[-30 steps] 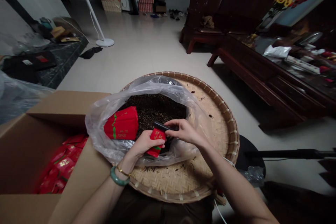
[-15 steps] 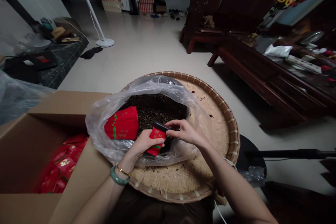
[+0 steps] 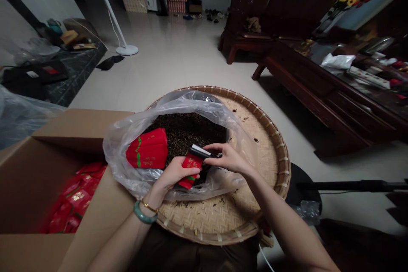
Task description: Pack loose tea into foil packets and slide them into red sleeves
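Note:
My left hand (image 3: pixel 177 173) grips a small red packet (image 3: pixel 191 165) with gold characters and a green band. Between the fingers and thumb of my right hand (image 3: pixel 225 157) is a slim black tool that looks like a hand-held bag sealer (image 3: pixel 200 151); a white strip shows on it. It lies at the packet's top edge; whether it touches cannot be told. Under both hands, an open clear plastic bag (image 3: pixel 123 136) holds dark, loose, dried tea leaves (image 3: pixel 188 129). A fanned stack of red packets (image 3: pixel 148 151) rests on the bag's left side.
The bag sits on a round woven bamboo tray (image 3: pixel 269 157) scattered with leaf bits. At left stands an open cardboard box (image 3: pixel 86 123) containing red packets (image 3: pixel 78 197). A black round stand base (image 3: pixel 304 191) is right of the tray; a dark wooden table (image 3: pixel 328 89) stands beyond.
The black sealer has turned and risen slightly from the packet's top edge, so its white strip now shows. My left hand and the packet have hardly moved.

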The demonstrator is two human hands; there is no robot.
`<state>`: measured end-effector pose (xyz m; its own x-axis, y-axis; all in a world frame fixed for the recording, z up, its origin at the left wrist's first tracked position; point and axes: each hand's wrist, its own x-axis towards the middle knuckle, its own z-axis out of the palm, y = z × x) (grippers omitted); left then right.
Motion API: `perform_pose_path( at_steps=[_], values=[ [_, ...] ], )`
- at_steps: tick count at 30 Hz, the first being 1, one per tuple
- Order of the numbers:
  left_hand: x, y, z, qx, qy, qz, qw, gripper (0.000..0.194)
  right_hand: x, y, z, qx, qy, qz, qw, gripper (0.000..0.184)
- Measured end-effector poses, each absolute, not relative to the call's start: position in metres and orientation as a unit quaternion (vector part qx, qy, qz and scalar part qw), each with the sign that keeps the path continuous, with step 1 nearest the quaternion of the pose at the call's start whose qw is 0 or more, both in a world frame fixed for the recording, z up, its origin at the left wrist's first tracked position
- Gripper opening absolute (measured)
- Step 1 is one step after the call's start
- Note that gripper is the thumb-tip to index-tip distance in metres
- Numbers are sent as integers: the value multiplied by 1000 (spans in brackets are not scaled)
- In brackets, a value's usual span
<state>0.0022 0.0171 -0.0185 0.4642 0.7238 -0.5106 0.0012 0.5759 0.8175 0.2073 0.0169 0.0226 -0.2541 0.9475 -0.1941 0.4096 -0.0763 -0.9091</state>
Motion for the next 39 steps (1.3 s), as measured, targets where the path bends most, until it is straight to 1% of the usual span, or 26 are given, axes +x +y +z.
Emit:
perform_pose_path(
  at_steps=[3,6,10,13,14,16,18,20,21,23,25,26,29,32,35,37,39],
  values=[
    [2,17,-19,405,461,231,755,39,202,16,19,-540,-643,470,270,31],
    [2,18,-19,407,458,236,754,38,197,16,17,-537,-647,467,273,33],
    [2,18,-19,409,465,227,752,38,195,17,19,-540,-635,482,271,30],
    [1,17,-19,411,463,225,753,38,205,22,16,-545,-623,481,289,35],
    [1,17,-19,410,462,224,754,39,211,24,12,-559,-627,459,289,37],
    [0,17,-20,410,464,225,752,38,223,27,1,-610,-649,360,277,39],
    [0,17,-21,414,466,226,748,38,234,29,-12,-652,-682,242,229,43],
    [1,17,-23,418,467,224,746,38,238,27,-19,-666,-702,165,190,48],
    [1,17,-23,420,467,222,746,38,237,25,-20,-665,-709,140,187,48],
    [2,17,-24,426,463,216,747,36,226,22,-16,-648,-720,120,217,40],
    [3,17,-24,440,455,210,745,32,208,19,-9,-613,-731,149,261,30],
    [3,16,-24,451,451,204,742,30,199,19,-5,-583,-744,170,279,28],
    [3,15,-23,482,451,183,728,24,174,19,-3,-525,-780,205,271,22],
    [3,13,-21,484,454,173,728,23,163,19,-8,-509,-788,213,272,34],
    [4,13,-20,474,430,177,748,28,167,20,-10,-521,-752,256,312,40],
    [2,12,-18,467,403,202,760,32,175,23,-8,-543,-684,342,346,43],
    [-8,12,-14,459,385,244,763,36,184,26,-4,-553,-585,454,382,49]
  ],
)
